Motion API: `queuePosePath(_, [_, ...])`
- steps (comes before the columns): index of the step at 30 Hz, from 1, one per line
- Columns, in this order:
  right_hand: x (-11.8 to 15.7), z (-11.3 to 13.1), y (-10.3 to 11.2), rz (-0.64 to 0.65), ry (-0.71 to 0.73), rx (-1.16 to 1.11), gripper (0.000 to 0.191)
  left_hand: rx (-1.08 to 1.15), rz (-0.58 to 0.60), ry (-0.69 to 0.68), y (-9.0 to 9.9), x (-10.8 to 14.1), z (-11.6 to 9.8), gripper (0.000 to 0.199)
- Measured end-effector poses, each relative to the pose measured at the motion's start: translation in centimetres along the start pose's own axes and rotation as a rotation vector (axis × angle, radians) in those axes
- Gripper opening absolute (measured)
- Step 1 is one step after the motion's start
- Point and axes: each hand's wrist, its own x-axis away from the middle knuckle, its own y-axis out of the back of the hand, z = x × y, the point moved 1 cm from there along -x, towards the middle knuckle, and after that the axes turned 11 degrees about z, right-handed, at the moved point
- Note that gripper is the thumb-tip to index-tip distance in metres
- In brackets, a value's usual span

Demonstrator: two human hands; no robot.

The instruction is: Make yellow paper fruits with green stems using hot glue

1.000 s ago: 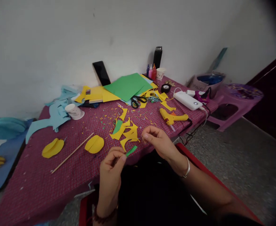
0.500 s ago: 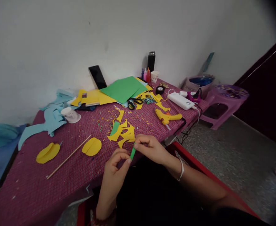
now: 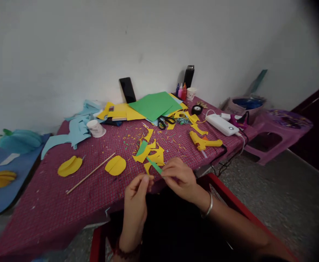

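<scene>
Green strip [image 3: 155,165] pinched between the fingers of my right hand [image 3: 181,180], near the table's front edge.
My left hand [image 3: 136,200] sits close by but apart from the right, thumb and fingers drawn together; I can't tell from up here whether they grip anything. Past the strip I see yellow scraps [image 3: 157,157] on the table [image 3: 47,203], a wooden stick [image 3: 91,173] between two yellow rounds [image 3: 70,166], and the glue gun [image 3: 206,142] off right.

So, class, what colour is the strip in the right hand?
The strip is green, best seen in the current head view.
</scene>
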Motion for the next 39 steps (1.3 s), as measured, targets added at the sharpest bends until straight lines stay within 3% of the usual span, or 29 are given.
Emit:
queuePosePath(2, [0.4, -0.3, -0.4, 0.046, 0.103, 0.111, 0.019, 0.114, 0.021, 0.031, -0.8, -0.1, 0.2, 0.028])
queuePosePath(6, [1.1, -0.7, -0.9, 0.103, 0.132, 0.172, 0.02, 0.288, 0.036, 0.071, -1.6, -0.4, 0.5, 0.028])
queuePosePath(19, [0.5, 0.0, -1.7, 0.201, 0.142, 0.257, 0.018, 0.437, -0.072, 0.168, -0.8, -1.0, 0.6, 0.022])
queuePosePath(22, [0.1, 0.4, -1.4, 0.324, 0.186, 0.259, 0.019, 0.417, -0.096, 0.145, 0.0, -1.4, 0.4, 0.023])
queuePosePath(24, [-0.8, 0.0, -0.6, 0.452, 0.096, 0.313, 0.018, 0.387, -0.109, 0.118, 0.6, -1.5, 0.1, 0.024])
queuePosePath(27, [-3.4, -2.5, 2.1, 0.52, -0.206, 0.492, 0.016, 0.307, -0.107, 0.087, 1.1, -1.4, -0.4, 0.022])
queuePosePath(32, [-10.2, -10.7, 6.3, 0.448, -0.521, 0.697, 0.023, 0.183, -0.127, 0.035, 1.0, -1.2, -0.6, 0.023])
queuePosePath(35, [-13.0, -14.8, 6.4, 0.484, -0.642, 0.773, 0.033, 0.155, -0.125, 0.019, 1.0, -1.3, -0.4, 0.022])
queuePosePath(39, [-14.8, -17.6, 5.0, 0.552, -0.74, 0.838, 0.033, 0.15, -0.122, 0.023, 1.3, -1.4, -0.6, 0.02])
